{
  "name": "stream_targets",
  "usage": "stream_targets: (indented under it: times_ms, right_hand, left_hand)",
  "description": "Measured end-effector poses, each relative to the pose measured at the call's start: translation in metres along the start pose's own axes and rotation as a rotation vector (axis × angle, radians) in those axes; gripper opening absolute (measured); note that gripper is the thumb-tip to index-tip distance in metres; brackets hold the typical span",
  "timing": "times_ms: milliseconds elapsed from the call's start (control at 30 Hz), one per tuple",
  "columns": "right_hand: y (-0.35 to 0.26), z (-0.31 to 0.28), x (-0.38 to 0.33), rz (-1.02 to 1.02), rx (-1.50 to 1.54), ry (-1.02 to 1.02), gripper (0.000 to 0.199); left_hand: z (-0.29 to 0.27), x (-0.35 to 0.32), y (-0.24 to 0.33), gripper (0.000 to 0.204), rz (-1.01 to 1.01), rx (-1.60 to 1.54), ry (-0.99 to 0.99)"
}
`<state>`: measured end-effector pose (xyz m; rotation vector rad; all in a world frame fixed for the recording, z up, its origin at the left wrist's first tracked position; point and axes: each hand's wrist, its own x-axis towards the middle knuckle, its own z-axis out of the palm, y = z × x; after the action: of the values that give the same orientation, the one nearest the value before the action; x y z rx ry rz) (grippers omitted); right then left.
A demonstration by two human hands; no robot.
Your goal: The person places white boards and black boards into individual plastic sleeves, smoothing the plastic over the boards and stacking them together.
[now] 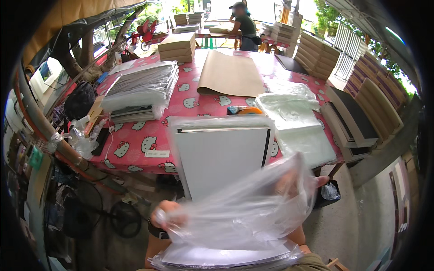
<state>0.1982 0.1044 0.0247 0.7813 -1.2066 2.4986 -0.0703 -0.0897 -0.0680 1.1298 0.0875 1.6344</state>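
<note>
Across your lap at the bottom of the frame lies a white panel in clear plastic (226, 259), lying nearly flat, with its wrap wrinkled at both ends. Just above it, in the lower middle of the frame, is the loose plastic bag (244, 203), spread between your hands and blurred. Your left hand (169, 214) has its grip closed on a gathered bit of the bag's left end. Your right hand (294, 183) is at the bag's upper right, seen through the film; you cannot tell from here whether its fingers pinch the film or only spread it.

Expect the bag to be very light, limp and slippery, likely to cling to itself and crease; it probably tears if you pull on one point. Take hold near the corners or along the edge, with thumb and fingers flat. The panel on your lap looks stiffer and smooth, so support it by its sides and spare its face.

Beyond the bag, mid-frame, a white board with black edging (221, 156) leans at the near edge of the pink table (129, 135). Right of it lies a pile of clear bags (300, 131); at upper left sits a wrapped stack (142, 88).
</note>
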Motion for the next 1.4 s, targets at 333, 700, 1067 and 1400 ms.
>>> stream_targets:
  times_ms: [333,700,1067,1400]
  right_hand:
    - [0.006,-0.020,-0.011,-0.442,0.135,0.650,0.053]
    - [0.003,-0.032,-0.007,-0.128,-0.126,0.136,0.037]
    - [-0.025,-0.071,0.035,-0.043,-1.449,1.155,0.017]
    - [-0.038,-0.042,0.006,0.343,-0.497,0.966,0.016]
  left_hand:
    - [-0.009,-0.002,-0.005,0.055,-0.310,0.118,0.194]
    - [-0.005,0.053,0.060,0.039,-0.181,0.524,0.935]
    - [-0.045,0.129,0.029,0.018,0.284,1.842,0.546]
    - [0.004,0.096,0.085,0.013,-0.696,0.818,0.665]
